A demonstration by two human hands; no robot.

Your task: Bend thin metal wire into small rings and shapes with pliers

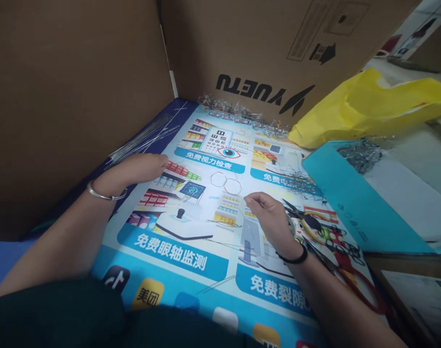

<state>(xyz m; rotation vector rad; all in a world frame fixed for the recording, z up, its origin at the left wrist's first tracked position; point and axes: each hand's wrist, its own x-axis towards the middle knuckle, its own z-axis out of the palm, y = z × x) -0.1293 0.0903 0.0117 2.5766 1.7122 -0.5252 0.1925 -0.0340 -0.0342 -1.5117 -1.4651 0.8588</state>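
On poster [213, 268]: thin wire [225, 183], two adjoining rings; right hand [273, 217]: grip narrow, contents unclear; left hand [142, 169]: cannot tell.

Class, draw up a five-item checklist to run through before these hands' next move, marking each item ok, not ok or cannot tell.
1. Wire loops in plain view, uncovered: ok.
2. Yellow-handled scissors well away from the right hand: not ok, they lie close beside it.
3. Printed sheet free of loose wire: not ok, wire scraps lie on it.
4. Left hand holding a wire: cannot tell.
5. Right hand pinching a wire: cannot tell.
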